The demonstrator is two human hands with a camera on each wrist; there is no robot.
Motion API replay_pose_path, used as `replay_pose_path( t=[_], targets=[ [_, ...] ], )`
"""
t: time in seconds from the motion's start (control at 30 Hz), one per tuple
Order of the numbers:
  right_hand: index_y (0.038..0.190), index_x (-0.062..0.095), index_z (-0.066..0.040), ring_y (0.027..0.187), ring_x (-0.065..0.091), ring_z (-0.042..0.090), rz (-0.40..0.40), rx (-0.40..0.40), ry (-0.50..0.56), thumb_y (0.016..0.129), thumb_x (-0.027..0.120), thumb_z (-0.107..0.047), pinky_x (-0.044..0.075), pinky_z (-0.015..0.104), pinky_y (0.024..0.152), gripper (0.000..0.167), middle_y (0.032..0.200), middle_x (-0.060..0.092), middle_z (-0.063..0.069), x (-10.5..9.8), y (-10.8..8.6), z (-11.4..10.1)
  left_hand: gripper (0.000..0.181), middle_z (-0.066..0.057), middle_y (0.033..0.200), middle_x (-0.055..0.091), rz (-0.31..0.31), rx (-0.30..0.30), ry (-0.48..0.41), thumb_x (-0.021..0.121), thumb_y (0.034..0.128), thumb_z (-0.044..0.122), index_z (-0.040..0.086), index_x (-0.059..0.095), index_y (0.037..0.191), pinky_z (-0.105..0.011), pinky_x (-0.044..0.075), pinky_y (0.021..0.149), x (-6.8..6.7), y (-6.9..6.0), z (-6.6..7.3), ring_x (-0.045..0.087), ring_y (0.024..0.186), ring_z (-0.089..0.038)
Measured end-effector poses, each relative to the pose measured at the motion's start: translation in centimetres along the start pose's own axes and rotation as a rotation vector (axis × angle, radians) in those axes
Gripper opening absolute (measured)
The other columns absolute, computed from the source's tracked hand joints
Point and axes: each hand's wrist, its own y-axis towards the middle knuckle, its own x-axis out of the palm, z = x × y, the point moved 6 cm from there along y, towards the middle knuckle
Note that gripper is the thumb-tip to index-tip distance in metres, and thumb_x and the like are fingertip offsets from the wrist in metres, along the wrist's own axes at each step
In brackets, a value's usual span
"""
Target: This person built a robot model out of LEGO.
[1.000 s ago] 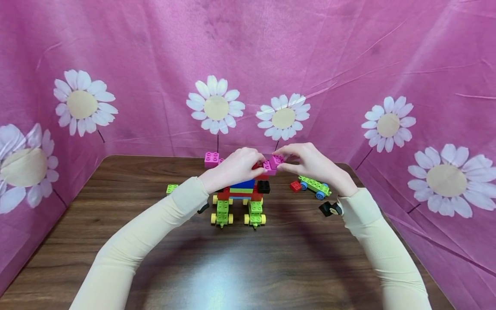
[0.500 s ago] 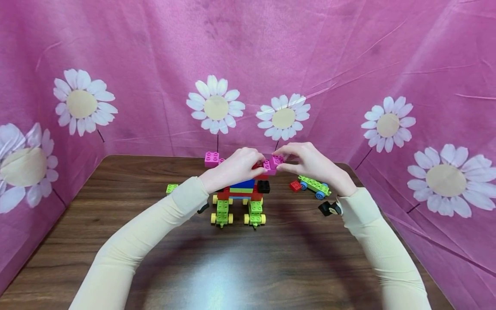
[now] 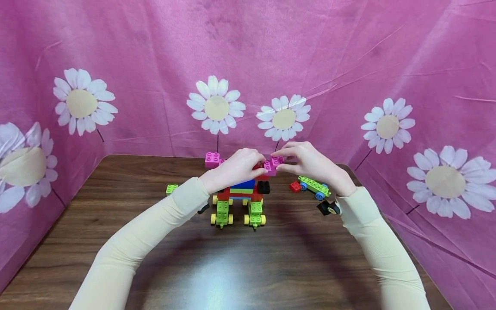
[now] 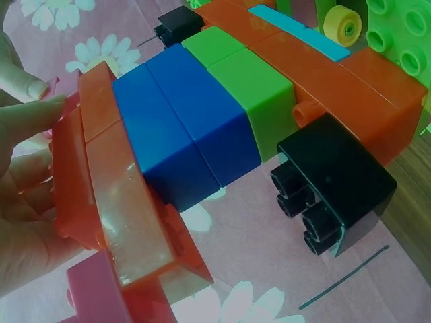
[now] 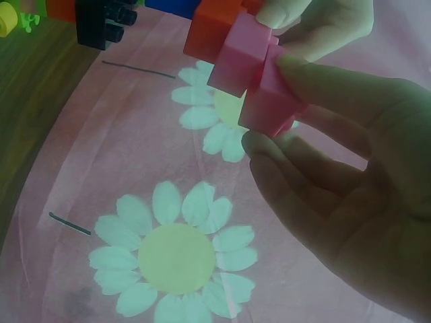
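A toy figure of building bricks (image 3: 242,184) stands on lime green wheeled bases (image 3: 255,212) toward the back of the table. My left hand (image 3: 240,165) grips the red bricks (image 4: 74,188) at its top, above the blue bricks (image 4: 182,121). With thumb and fingers, my right hand (image 3: 310,162) pinches a pink brick (image 5: 271,97) against another pink brick (image 5: 239,54) at the figure's right end. Whether the two are fully joined, I cannot tell. On the figure's left side sits a further pink brick (image 3: 212,159). Black bricks (image 4: 340,178) stick out lower down at the sides.
To the right lie a small red brick (image 3: 295,186) and a lime green wheeled base (image 3: 314,187) with blue wheels. A lime green brick (image 3: 172,188) lies left of the figure. Flowered pink cloth (image 3: 248,51) hangs behind the wooden table (image 3: 248,267).
The pink brick in my right hand was tilted earlier and now sits more level. My left hand keeps its hold with almost no movement.
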Motion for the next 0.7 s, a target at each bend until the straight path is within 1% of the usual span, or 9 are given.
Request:
replay_pose_path(
  t=[0.1, 0.23, 0.4, 0.53, 0.6, 0.7],
  targets=[
    [0.118, 0.072, -0.004, 0.079, 0.063, 0.020, 0.012, -0.016, -0.006, 0.084, 0.079, -0.016, 0.056, 0.036, 0.069, 0.037, 0.097, 0.072, 0.007, 0.06, 0.01, -0.12, 0.028, -0.010, 0.101, 0.074, -0.003, -0.005, -0.002, 0.066, 0.0957, 0.026, 0.003, 0.073, 0.111, -0.033, 0.056, 0.092, 0.04, 0.00, 0.00, 0.068, 0.096, -0.022],
    [0.118, 0.072, -0.003, 0.077, 0.062, 0.017, 0.030, -0.025, 0.000, 0.085, 0.078, -0.016, 0.055, 0.033, 0.067, 0.036, 0.098, 0.072, 0.008, 0.19, -0.03, -0.09, 0.028, -0.010, 0.100, 0.074, 0.000, -0.010, 0.001, 0.067, 0.0954, 0.026, 0.003, 0.073, 0.110, -0.032, 0.056, 0.090, 0.13, 0.00, -0.01, 0.068, 0.094, -0.022],
    [0.118, 0.072, -0.004, 0.078, 0.062, 0.016, 0.039, -0.011, 0.007, 0.084, 0.079, -0.017, 0.056, 0.031, 0.067, 0.036, 0.098, 0.072, 0.007, 0.34, -0.23, 0.11, 0.027, -0.010, 0.098, 0.074, 0.005, -0.003, -0.002, 0.067, 0.0951, 0.025, 0.003, 0.074, 0.108, -0.031, 0.057, 0.088, 0.22, -0.03, 0.02, 0.069, 0.093, -0.022],
    [0.117, 0.072, -0.004, 0.077, 0.062, 0.017, 0.050, -0.013, 0.011, 0.084, 0.079, -0.017, 0.054, 0.026, 0.064, 0.036, 0.098, 0.072, 0.008, 0.38, -0.26, 0.16, 0.028, -0.010, 0.100, 0.075, 0.009, 0.003, -0.023, 0.067, 0.0950, 0.026, 0.003, 0.073, 0.109, -0.032, 0.056, 0.090, 0.22, -0.08, -0.10, 0.069, 0.095, -0.022],
    [0.117, 0.072, -0.004, 0.076, 0.062, 0.018, 0.056, -0.016, 0.008, 0.084, 0.079, -0.017, 0.052, 0.023, 0.064, 0.036, 0.097, 0.072, 0.007, 0.37, -0.25, 0.18, 0.029, -0.010, 0.100, 0.075, 0.013, 0.005, -0.041, 0.067, 0.0952, 0.027, 0.003, 0.073, 0.110, -0.031, 0.057, 0.088, 0.20, -0.08, -0.22, 0.069, 0.093, -0.022],
    [0.117, 0.073, -0.004, 0.076, 0.062, 0.017, 0.064, -0.021, 0.003, 0.084, 0.079, -0.016, 0.052, 0.022, 0.065, 0.036, 0.097, 0.072, 0.007, 0.35, -0.24, 0.18, 0.031, -0.010, 0.101, 0.075, 0.019, 0.001, -0.072, 0.067, 0.0952, 0.028, 0.003, 0.073, 0.112, -0.029, 0.057, 0.085, 0.16, -0.09, -0.34, 0.069, 0.092, -0.021]
  ],
)
